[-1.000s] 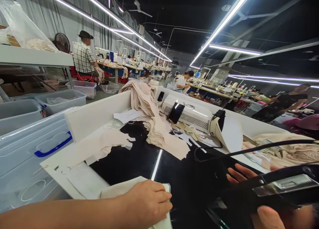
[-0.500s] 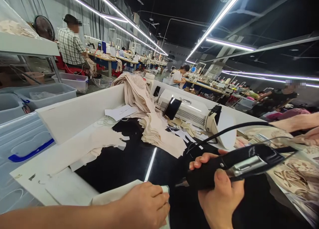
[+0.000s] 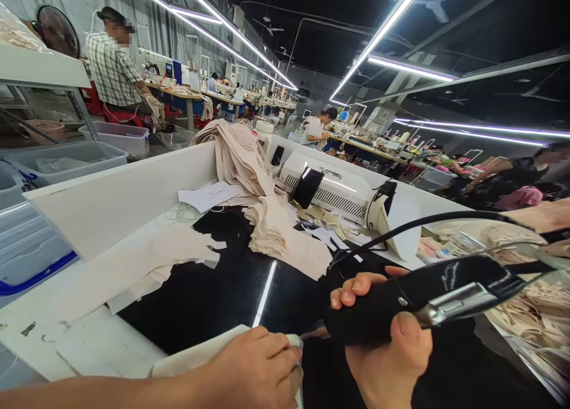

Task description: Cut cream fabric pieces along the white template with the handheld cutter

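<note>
Take the white machine (image 3: 332, 192) ahead of you as the landmark. A dark phone (image 3: 307, 186) leans against its front, and a beige fabric heap (image 3: 243, 159) lies just left of it. A paper sheet (image 3: 208, 195) lies farther left, and a person in a checked shirt (image 3: 111, 70) sits far beyond, to the left.

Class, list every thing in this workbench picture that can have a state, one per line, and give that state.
left hand, pressed down on the cream fabric piece
right hand, closed around the black tool
black tool, tip pointing at the cream fabric piece's edge
cable, arched above the table
beige fabric pile, heaped, unfolded
paper sheet, lying flat
</note>
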Demonstrator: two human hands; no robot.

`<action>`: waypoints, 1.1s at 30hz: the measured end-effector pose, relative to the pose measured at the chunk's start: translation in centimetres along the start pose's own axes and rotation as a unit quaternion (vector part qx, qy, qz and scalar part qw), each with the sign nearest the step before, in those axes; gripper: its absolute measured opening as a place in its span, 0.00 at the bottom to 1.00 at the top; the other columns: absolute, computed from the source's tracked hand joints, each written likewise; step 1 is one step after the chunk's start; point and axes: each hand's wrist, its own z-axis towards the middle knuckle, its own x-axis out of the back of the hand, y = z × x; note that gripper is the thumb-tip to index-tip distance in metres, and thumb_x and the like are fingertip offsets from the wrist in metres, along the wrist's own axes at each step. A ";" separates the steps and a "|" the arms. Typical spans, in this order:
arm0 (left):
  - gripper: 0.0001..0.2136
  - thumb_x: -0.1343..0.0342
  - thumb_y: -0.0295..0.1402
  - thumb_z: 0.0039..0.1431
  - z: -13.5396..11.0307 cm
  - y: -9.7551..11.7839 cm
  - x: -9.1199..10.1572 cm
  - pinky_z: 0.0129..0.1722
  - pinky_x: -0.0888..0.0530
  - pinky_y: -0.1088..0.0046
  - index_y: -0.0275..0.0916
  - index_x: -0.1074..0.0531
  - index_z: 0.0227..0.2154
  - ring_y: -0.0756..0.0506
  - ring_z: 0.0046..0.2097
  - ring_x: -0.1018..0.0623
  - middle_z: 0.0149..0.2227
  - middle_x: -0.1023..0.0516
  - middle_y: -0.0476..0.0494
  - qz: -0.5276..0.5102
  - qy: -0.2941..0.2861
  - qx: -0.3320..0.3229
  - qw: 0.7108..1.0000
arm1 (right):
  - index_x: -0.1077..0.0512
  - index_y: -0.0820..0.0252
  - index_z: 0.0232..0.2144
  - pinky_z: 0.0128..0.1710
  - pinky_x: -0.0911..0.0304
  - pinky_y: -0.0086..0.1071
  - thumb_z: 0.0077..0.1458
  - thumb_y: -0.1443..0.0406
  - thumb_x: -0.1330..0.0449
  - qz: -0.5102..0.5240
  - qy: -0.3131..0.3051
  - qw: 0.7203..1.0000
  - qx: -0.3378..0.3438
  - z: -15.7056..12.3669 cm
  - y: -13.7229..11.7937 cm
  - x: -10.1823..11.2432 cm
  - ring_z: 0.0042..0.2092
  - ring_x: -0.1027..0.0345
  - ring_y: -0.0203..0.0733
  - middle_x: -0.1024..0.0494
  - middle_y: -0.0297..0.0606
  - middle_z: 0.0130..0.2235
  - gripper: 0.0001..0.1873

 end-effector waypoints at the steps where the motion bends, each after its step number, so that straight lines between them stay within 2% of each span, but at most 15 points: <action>1: 0.09 0.44 0.36 0.73 0.0 0.0 0.0 0.34 0.33 0.70 0.36 0.23 0.43 0.46 0.43 0.22 0.47 0.18 0.43 -0.001 0.005 0.000 1.000 | 0.30 0.51 0.45 0.24 0.31 0.32 0.52 0.51 0.30 0.004 -0.003 1.000 -0.002 -0.1 0.0 0.0 0.27 0.34 0.37 0.27 0.28 0.28 0.22; 5: 0.08 0.44 0.35 0.73 0.1 -0.1 0.2 0.34 0.34 0.70 0.36 0.23 0.42 0.46 0.44 0.22 0.47 0.18 0.43 -0.007 0.012 0.007 1.000 | 0.29 0.52 0.45 0.24 0.31 0.32 0.51 0.54 0.30 0.011 -0.004 1.000 -0.006 -0.3 0.2 0.1 0.27 0.33 0.37 0.26 0.29 0.29 0.21; 13: 0.07 0.43 0.34 0.73 -0.3 -0.2 0.9 0.34 0.32 0.70 0.37 0.23 0.43 0.46 0.43 0.23 0.47 0.18 0.44 -0.008 -0.002 0.007 1.000 | 0.30 0.51 0.46 0.26 0.29 0.34 0.53 0.53 0.30 -0.013 -0.012 1.000 0.007 -0.7 0.5 0.3 0.27 0.31 0.38 0.24 0.30 0.30 0.22; 19: 0.06 0.44 0.33 0.72 -0.4 -0.2 1.4 0.34 0.30 0.70 0.37 0.23 0.44 0.47 0.43 0.22 0.52 0.20 0.46 -0.013 0.013 0.021 1.000 | 0.30 0.51 0.47 0.26 0.28 0.35 0.54 0.53 0.30 -0.007 -0.017 1.000 0.005 -0.8 0.6 0.2 0.26 0.30 0.38 0.23 0.30 0.30 0.22; 24: 0.08 0.40 0.35 0.70 -0.4 -0.1 1.1 0.34 0.30 0.70 0.37 0.24 0.46 0.46 0.44 0.22 0.50 0.19 0.45 -0.003 0.021 0.022 1.000 | 0.30 0.51 0.46 0.26 0.29 0.34 0.54 0.53 0.31 -0.009 -0.017 1.000 0.012 -0.9 0.6 0.1 0.26 0.30 0.38 0.24 0.30 0.30 0.21; 33: 0.08 0.39 0.37 0.70 -0.5 -0.3 0.7 0.35 0.31 0.69 0.37 0.24 0.44 0.46 0.44 0.22 0.49 0.19 0.46 0.000 0.008 0.014 1.000 | 0.29 0.52 0.46 0.25 0.30 0.33 0.53 0.54 0.31 -0.005 -0.008 1.000 0.013 -0.6 0.4 -0.1 0.26 0.31 0.37 0.24 0.30 0.29 0.21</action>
